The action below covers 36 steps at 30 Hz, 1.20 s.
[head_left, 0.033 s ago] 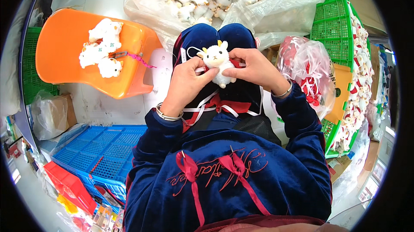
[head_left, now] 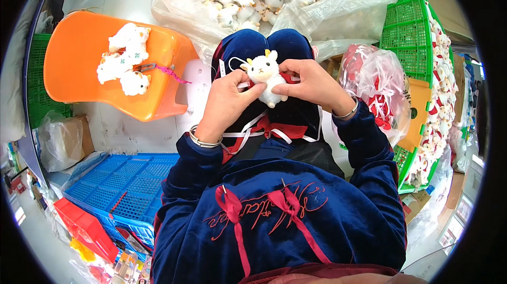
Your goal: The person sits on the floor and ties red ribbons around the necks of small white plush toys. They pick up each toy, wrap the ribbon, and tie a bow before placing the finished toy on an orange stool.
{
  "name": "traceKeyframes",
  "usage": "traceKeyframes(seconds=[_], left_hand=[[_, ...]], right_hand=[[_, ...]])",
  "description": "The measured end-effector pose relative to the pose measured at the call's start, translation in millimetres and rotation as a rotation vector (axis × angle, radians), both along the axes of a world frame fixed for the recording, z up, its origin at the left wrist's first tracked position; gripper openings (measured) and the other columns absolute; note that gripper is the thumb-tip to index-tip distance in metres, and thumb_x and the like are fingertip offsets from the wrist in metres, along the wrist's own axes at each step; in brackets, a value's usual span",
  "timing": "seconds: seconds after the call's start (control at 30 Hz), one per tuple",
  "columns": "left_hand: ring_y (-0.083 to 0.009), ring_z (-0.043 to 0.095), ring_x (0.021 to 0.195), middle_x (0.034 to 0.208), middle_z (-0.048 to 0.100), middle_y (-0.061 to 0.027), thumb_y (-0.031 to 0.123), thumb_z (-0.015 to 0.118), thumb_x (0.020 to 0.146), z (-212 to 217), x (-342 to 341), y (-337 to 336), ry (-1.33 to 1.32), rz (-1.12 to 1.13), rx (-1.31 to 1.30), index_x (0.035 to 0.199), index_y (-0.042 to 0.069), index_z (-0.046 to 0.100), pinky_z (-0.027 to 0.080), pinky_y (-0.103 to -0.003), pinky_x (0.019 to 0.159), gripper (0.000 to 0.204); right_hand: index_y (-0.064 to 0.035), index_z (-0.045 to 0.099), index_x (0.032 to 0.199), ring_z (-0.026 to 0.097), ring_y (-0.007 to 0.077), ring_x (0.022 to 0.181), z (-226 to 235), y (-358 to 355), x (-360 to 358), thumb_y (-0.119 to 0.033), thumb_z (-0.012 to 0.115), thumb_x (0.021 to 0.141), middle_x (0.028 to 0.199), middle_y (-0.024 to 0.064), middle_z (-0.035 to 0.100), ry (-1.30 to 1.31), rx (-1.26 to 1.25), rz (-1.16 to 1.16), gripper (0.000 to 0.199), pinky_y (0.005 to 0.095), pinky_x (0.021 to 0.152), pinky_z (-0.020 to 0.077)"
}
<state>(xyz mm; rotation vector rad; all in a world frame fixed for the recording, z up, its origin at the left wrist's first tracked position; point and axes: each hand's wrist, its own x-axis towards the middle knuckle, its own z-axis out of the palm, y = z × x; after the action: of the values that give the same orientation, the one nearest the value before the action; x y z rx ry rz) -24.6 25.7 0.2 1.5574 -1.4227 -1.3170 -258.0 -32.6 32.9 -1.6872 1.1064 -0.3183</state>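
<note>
Nothing has moved: both hands (head_left: 274, 91) still pinch the white plush toy (head_left: 268, 75).

The person wore a soft dark blue top (head_left: 280, 215) with red bows (head_left: 285, 202) and red writing. Each wrist had a silver bracelet (head_left: 203, 140).

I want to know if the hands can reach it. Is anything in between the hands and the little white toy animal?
No, nothing is. The left hand and the right hand both already hold the small white plush animal, fingers right on it, over the person's lap.
</note>
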Motion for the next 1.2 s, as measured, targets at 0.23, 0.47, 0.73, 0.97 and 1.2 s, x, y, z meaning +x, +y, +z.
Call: traceKeyframes(seconds=[0.23, 0.47, 0.73, 0.97, 1.2], left_hand=[[-0.0254, 0.072, 0.076, 0.086, 0.074, -0.0134, 0.029, 0.08, 0.088, 0.5, 1.3, -0.3, -0.058, -0.042, 0.007, 0.095, 0.002, 0.074, 0.054, -0.035, 0.07, 0.029], [-0.0198, 0.072, 0.077, 0.087, 0.075, -0.0109, 0.026, 0.078, 0.09, 7.6, -4.8, -1.6, -0.211, -0.126, -0.062, 0.1, 0.0, 0.075, 0.054, -0.032, 0.07, 0.028], [-0.0319, 0.07, 0.072, 0.078, 0.07, -0.014, 0.043, 0.075, 0.09, 12.8, -7.1, -10.6, -0.456, -0.209, -0.124, 0.09, 0.003, 0.074, 0.052, -0.04, 0.063, 0.04], [-0.0312, 0.069, 0.069, 0.076, 0.07, -0.0137, 0.042, 0.077, 0.089, 14.0, -8.4, -11.2, -0.439, -0.145, -0.192, 0.081, 0.003, 0.071, 0.051, -0.04, 0.061, 0.04], [-0.0321, 0.067, 0.068, 0.072, 0.066, -0.0125, 0.036, 0.077, 0.089, 8.8, -8.6, -8.7, -0.43, -0.179, -0.239, 0.076, 0.004, 0.067, 0.05, -0.04, 0.06, 0.036]], right_hand=[[0.0037, 0.068, 0.095, 0.062, 0.023, 0.07, -2.5, -6.6, 2.0, -0.031, 0.085, 0.082, 0.081, 0.016, 0.068, 0.019, -0.035, 0.028, 0.041, 0.0359, 0.066, 0.0492], [0.0032, 0.065, 0.09, 0.066, 0.0322, 0.077, -1.2, -6.0, -4.4, -0.032, 0.085, 0.08, 0.084, 0.0173, 0.068, 0.163, -0.131, 0.113, 0.041, 0.0379, 0.069, 0.0508], [-0.0005, 0.068, 0.094, 0.067, 0.0354, 0.082, -16.1, -2.4, -11.2, -0.021, 0.074, 0.091, 0.088, 0.0159, 0.068, -0.089, -0.244, 0.029, 0.021, 0.0411, 0.072, 0.0526], [-0.0059, 0.063, 0.085, 0.066, 0.0353, 0.084, -5.5, 4.6, -2.4, -0.016, 0.069, 0.089, 0.092, 0.0111, 0.064, 0.445, -0.53, 0.131, 0.012, 0.0456, 0.071, 0.0528], [-0.0054, 0.069, 0.093, 0.066, 0.0345, 0.083, -2.4, 4.7, -11.8, -0.015, 0.068, 0.09, 0.091, 0.0111, 0.063, 0.261, -0.444, 0.121, 0.01, 0.0438, 0.072, 0.0535]])
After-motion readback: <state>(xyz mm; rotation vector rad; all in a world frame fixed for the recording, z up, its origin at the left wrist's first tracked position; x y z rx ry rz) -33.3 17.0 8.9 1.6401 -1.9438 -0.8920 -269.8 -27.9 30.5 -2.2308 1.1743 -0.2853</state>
